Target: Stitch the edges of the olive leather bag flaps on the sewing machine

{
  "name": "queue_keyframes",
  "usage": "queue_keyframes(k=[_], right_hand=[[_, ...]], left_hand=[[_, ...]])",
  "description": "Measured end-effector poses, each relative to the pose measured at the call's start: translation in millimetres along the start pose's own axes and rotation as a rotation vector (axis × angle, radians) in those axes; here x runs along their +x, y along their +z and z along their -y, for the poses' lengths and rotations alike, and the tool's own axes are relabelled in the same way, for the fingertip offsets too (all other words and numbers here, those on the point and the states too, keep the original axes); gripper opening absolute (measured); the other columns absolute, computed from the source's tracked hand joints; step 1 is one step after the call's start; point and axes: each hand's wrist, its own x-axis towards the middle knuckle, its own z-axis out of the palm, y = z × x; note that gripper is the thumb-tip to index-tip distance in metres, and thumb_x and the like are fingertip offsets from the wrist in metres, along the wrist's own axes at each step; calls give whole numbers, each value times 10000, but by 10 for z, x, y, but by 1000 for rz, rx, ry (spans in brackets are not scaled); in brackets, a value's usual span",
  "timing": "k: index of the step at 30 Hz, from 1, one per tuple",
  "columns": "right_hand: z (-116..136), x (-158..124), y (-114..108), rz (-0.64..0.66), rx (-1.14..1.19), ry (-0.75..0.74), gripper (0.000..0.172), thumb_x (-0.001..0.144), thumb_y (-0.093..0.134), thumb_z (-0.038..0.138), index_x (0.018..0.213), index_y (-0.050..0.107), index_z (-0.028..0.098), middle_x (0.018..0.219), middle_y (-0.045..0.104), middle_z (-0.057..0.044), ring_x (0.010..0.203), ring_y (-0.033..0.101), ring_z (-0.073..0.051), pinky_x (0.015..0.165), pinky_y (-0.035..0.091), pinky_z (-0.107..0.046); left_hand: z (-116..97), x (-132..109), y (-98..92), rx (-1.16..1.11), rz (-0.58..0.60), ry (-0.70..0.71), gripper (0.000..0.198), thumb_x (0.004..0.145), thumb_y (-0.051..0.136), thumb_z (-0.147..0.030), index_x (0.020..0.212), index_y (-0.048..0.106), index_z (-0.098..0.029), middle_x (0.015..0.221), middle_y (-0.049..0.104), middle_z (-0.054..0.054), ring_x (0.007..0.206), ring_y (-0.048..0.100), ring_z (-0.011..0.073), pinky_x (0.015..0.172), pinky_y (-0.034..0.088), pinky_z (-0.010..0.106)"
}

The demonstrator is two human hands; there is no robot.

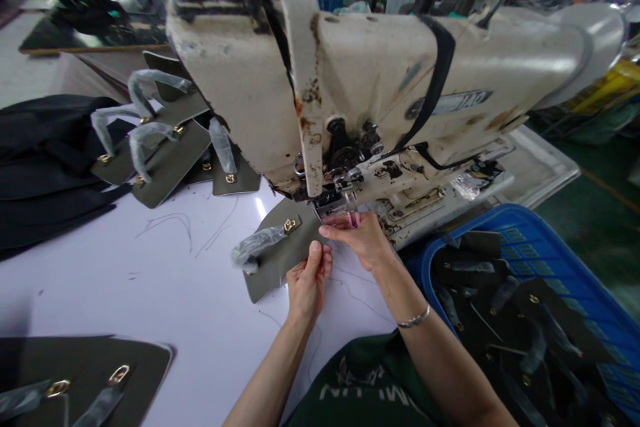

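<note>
An olive-grey panel [295, 250] with a plastic-wrapped handle [257, 243] and gold fittings lies partly under the head of a white, rust-marked sewing machine [390, 60]. My left hand [309, 277] pinches the panel's near edge between thumb and fingers. Just right of it, by the needle area, my right hand [357, 237] is closed around small scissors with pink handles [353, 219]; their blades are hard to make out. The right thumb reaches to the panel's edge. Loose threads lie on the white tabletop [200, 300].
More panels with wrapped handles [173, 160] are piled at the back left, beside black fabric [45, 160]. Another panel [145, 367] lies front left. A blue basket [525, 213] full of similar pieces stands at the right.
</note>
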Motion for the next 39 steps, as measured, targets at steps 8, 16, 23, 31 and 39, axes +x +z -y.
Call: queue_keyframes(k=[8, 16, 23, 31, 39], right_hand=[[-163, -180, 34, -26, -325, -145, 384, 831, 709, 469, 596, 648, 172, 568, 586, 1, 583, 517, -122, 582, 391, -247], [-247, -179, 102, -119, -233, -58, 405, 784, 743, 486, 562, 623, 169, 541, 577, 7, 544, 488, -118, 559, 329, -258], [-310, -172, 144, -157, -176, -79, 401, 780, 757, 497, 566, 678, 166, 548, 623, -23, 548, 521, -133, 579, 366, -273], [-372, -153, 177, -192, -97, -60, 349, 750, 772, 432, 555, 675, 159, 529, 619, -23, 530, 522, -136, 564, 385, -278], [-358, -98, 224, -198, -66, -69, 294, 729, 763, 395, 582, 702, 148, 511, 598, -9, 516, 514, -123, 533, 384, -256]], left_hand=[[-26, -59, 33, 93, 84, 36, 407, 755, 812, -501, 687, 678, -123, 587, 560, 0, 477, 466, 72, 435, 358, 188], [-626, -461, -528, 1130, -38, 609, 379, 966, 525, -460, 781, 731, -202, 732, 706, 70, 662, 665, 216, 670, 535, 327], [-705, 229, -543, 1472, 164, 792, 575, 1021, 431, -409, 1557, 381, -207, 1609, 393, 131, 1510, 310, 298, 1220, 268, 527], [-1020, 634, -116, 1643, 200, 864, 451, 928, 524, -616, 1071, 735, -245, 1092, 721, 102, 1116, 610, 330, 989, 448, 484], [-1230, 579, 181, 1834, 199, 719, 461, 929, 505, -607, 790, 703, -213, 955, 719, 98, 1063, 601, 326, 954, 450, 459]])
